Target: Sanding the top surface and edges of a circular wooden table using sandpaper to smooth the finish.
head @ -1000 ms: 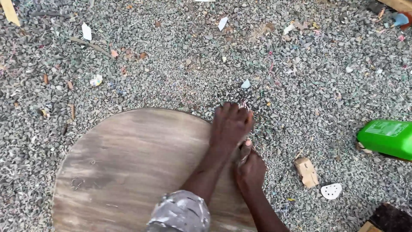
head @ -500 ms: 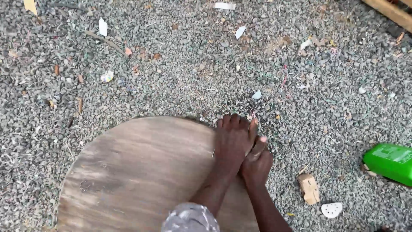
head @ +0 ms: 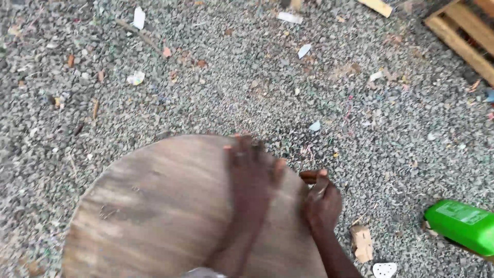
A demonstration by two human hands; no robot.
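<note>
item: left hand (head: 250, 172), fingers (head: 241, 152) spread and lying flat, palm down, on the round wooden board (head: 154, 206), close to its rim at about one o'clock on the disc; blurred, so whether the fingertips curled over the edge could not be told. item: right hand (head: 322, 202), fingers (head: 310, 176) bent and closed against the board's rim at about three o'clock, thumb raised; whether something small was pinched between them could not be told. item: round wooden board, pale and streaked grey, lying on the gravel ground (head: 216, 87) and filling the lower left of the view, its far edge curving under both hands. judgement on handling: the flat left palm looked best used as a steadying press while the right worked the rim, and the disc would likely be controlled better with the two hands set wider apart on the edge than they were. surrounding items: green plastic container (head: 461, 225) at four o'clock from the right hand, well apart; small wood offcut (head: 362, 243) near the right wrist at five o'clock; white perforated pad (head: 384, 270) just beyond it; wooden pallet (head: 463, 38) at one o'clock, far off; white scraps and chips scattered over the gravel at eleven and twelve o'clock.
</note>
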